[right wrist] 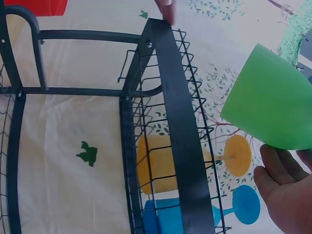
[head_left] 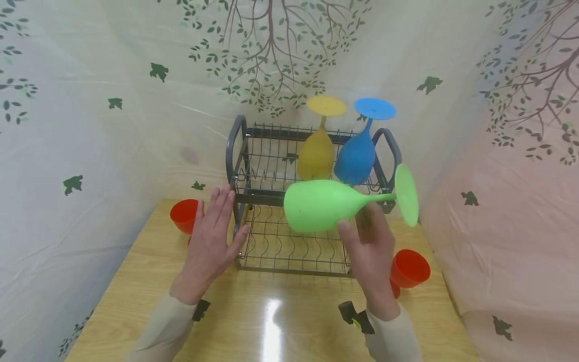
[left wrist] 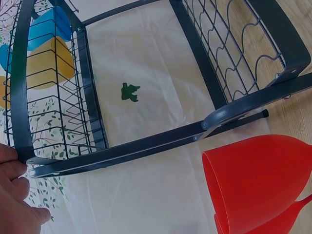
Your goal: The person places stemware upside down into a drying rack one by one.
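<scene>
A green plastic wine glass (head_left: 321,205) lies sideways in my right hand (head_left: 373,259), in front of the upper tier of a dark wire dish rack (head_left: 289,272). My right fingers and thumb hold it from below, by the bowl near the stem; its foot points right. With fingers stretched out, my left hand (head_left: 210,249) rests against the rack's left upper corner. In the left wrist view those fingers (left wrist: 10,168) touch the frame. Upside down on the upper tier stand a yellow wine glass (head_left: 315,156) and, to its right, a blue one (head_left: 356,157).
One red wine glass (head_left: 183,217) stands left of the rack, partly behind my left hand. A second red glass (head_left: 409,269) is on the wooden table (head_left: 149,281) at the right, beside my right wrist. Patterned cloth (head_left: 99,166) hangs around the table.
</scene>
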